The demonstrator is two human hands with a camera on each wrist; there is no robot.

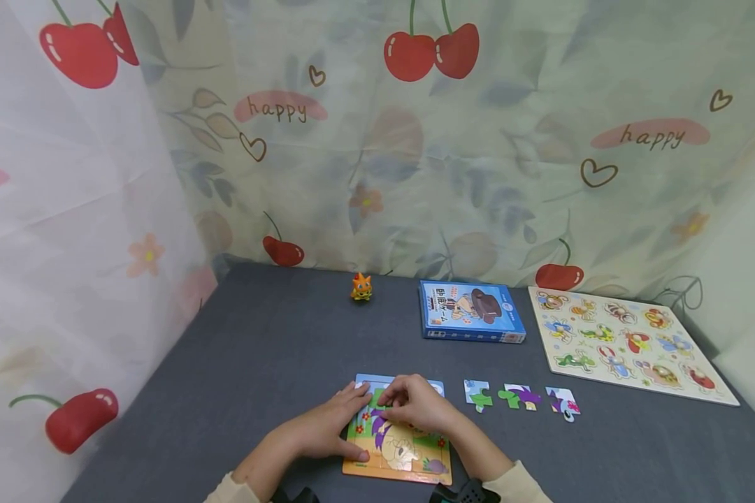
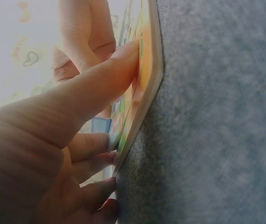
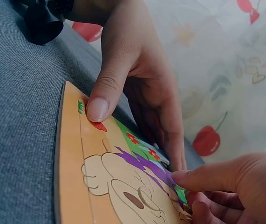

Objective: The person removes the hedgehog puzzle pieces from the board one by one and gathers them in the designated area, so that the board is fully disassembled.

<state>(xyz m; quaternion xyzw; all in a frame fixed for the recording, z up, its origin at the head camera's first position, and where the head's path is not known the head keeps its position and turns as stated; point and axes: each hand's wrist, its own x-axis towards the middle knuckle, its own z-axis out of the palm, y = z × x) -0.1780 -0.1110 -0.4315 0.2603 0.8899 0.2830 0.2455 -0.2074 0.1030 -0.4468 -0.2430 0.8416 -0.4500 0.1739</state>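
A child's jigsaw board (image 1: 377, 472) with an orange lower border and a cartoon animal with purple parts lies flat on the dark table. My left hand (image 1: 326, 425) rests on its left side, thumb pressing the lower left corner and the other fingers spread along the left edge. Over the upper middle of the picture, my right hand (image 1: 420, 405) pinches a green and purple jigsaw piece (image 3: 181, 192) down at the board, fingers curled and mostly hiding it. To the right lie three loose pieces: one blue-green (image 1: 478, 395), one purple-green (image 1: 521, 397) and one purple-pink (image 1: 563, 403).
A blue game box (image 1: 472, 312) lies behind the loose pieces. At the right is a pale board (image 1: 629, 346) with insect pictures. A small orange toy figure (image 1: 361, 288) stands near the back edge, before a cherry-print curtain (image 1: 365, 154).
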